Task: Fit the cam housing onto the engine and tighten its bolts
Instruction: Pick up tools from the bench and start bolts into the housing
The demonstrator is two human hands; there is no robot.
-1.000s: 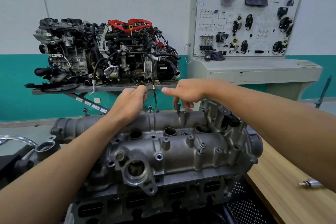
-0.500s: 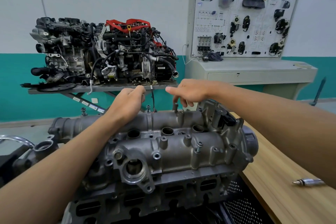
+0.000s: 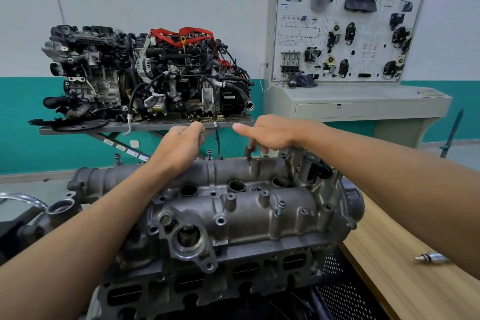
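Observation:
The grey cam housing [image 3: 249, 210] sits on top of the engine [image 3: 207, 286] in front of me. Bolts stand up along its far edge, one [image 3: 209, 154] between my hands and one [image 3: 117, 158] at the left; another bolt [image 3: 280, 207] stands on the near side. My left hand [image 3: 179, 148] is curled over the far edge with thumb against forefinger, and what it grips is hidden under it. My right hand [image 3: 267, 135] pinches a raised bolt [image 3: 248, 154] from above, its forefinger stretched out to the left.
A wooden bench [image 3: 405, 275] runs along the right with a small metal part [image 3: 431, 258] lying on it. Behind stand a second engine on a stand [image 3: 145, 75] and a training board console [image 3: 345, 34]. A chrome pipe [image 3: 23, 200] curves at the left.
Both hands stay at the far edge of the housing. The right hand's fingers have shifted slightly on the bolt, and my view has drifted a little.

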